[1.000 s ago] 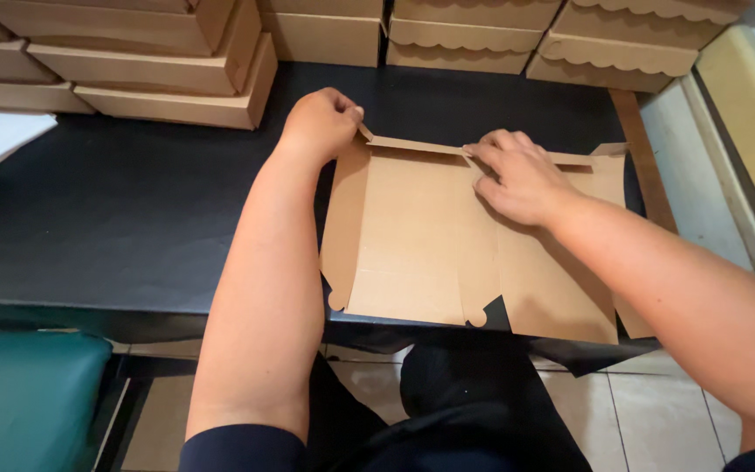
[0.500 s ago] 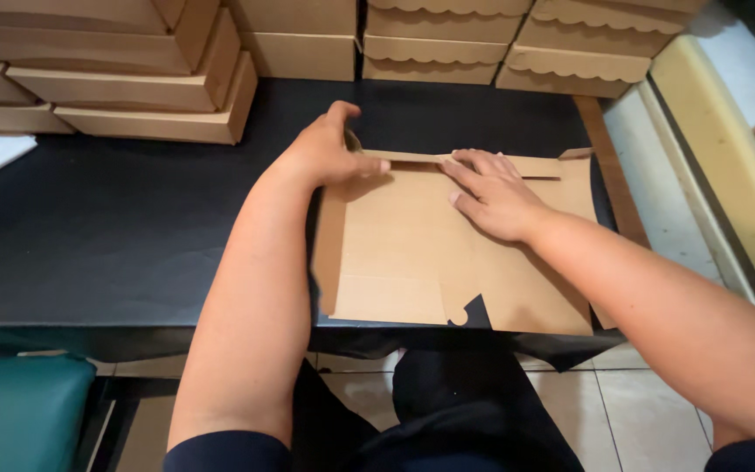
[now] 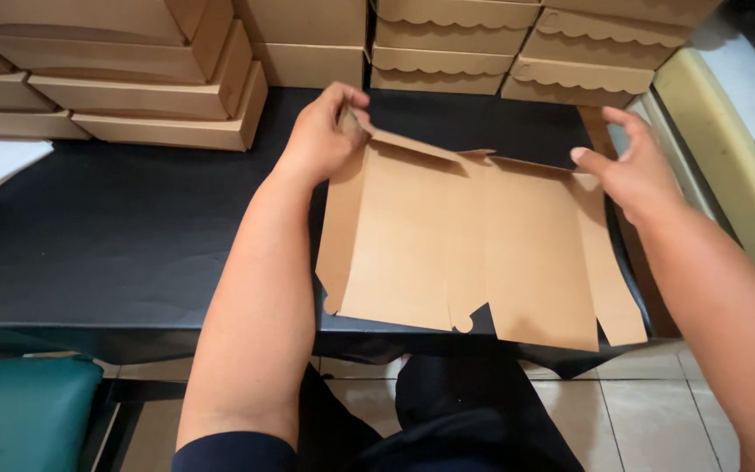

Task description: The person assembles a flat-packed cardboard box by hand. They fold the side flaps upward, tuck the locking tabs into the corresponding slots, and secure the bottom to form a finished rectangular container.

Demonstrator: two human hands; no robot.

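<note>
On black tabletop (image 3: 115, 227): flat brown cardboard box blank (image 3: 474, 245), light, creasable; your left hand (image 3: 321, 135) pinches its far corner flap, right hand (image 3: 631, 170) hovers spread wide

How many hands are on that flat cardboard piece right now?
1. The left hand pinches the far left corner of the flat cardboard sheet. The right hand hovers open by the far right corner, apparently not touching. No other hands show.

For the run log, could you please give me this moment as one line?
left hand: pinching far-left corner of flat cardboard box blank | right hand: open at far-right corner | surface: black table | behind: stacked folded boxes
</note>
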